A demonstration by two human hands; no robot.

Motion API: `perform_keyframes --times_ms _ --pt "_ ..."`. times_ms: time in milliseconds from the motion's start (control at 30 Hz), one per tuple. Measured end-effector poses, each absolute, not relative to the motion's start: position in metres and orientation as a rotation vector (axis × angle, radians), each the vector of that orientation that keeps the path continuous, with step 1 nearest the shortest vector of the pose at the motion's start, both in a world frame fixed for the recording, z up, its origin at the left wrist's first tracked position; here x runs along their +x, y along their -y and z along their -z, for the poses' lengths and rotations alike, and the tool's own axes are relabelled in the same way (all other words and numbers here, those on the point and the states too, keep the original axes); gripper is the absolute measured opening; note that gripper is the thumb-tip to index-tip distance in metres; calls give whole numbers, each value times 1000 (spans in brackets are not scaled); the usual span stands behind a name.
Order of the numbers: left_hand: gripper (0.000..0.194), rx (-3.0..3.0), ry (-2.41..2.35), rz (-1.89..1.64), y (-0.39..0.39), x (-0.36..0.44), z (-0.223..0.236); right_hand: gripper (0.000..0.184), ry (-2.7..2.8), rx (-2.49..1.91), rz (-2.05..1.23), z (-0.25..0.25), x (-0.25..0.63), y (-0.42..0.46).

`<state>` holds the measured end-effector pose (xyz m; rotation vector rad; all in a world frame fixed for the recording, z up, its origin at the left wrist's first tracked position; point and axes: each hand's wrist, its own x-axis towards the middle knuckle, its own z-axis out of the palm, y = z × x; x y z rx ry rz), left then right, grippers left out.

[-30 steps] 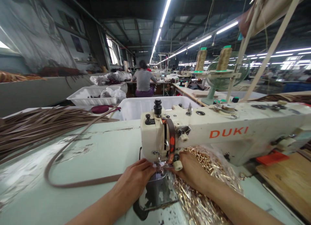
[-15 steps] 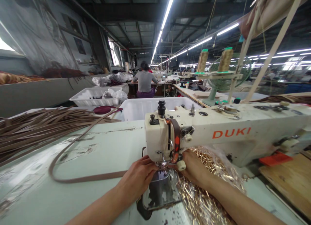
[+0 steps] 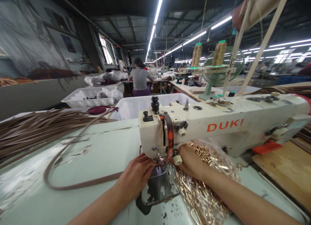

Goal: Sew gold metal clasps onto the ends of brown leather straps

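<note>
A cream sewing machine (image 3: 218, 126) marked DUKI stands on the pale green table (image 3: 104, 147). My left hand (image 3: 136, 176) rests at the needle foot, fingers pressed together on the end of a brown strap (image 3: 73, 185) that loops away to the left. My right hand (image 3: 191, 163) lies on the other side of the foot, fingers curled at the strap end under the machine head. It rests on a clear bag of gold metal clasps (image 3: 206, 186). The fingertips of both hands are partly hidden by the machine.
A pile of brown straps (image 3: 36, 127) covers the table's left. White bins (image 3: 143, 106) stand behind the machine. Thread cones (image 3: 218, 53) and a green fan (image 3: 223, 72) stand at back right. A wooden board (image 3: 289, 170) lies at right. A seated person (image 3: 139, 79) works far off.
Both hands stay at the needle foot. The view has shifted slightly, and the strap's loop on the table has hardly changed.
</note>
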<state>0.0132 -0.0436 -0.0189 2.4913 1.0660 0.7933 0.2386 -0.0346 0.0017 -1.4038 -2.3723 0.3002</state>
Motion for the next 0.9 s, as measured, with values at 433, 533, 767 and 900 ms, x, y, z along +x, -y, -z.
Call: perform_keyframes --times_ms 433,533,767,900 --pt "21 2481 -1134 -743 39 11 23 16 2402 -1280 -412 -6 240 32" --pt "20 2467 -1168 -699 38 11 23 17 2414 -1278 -423 -6 239 31" --pt "21 2437 -1204 -636 43 6 17 13 2417 -1343 -429 -11 241 33" --pt "28 2399 -1159 -457 58 8 0 27 2483 -1495 -318 -7 236 38"
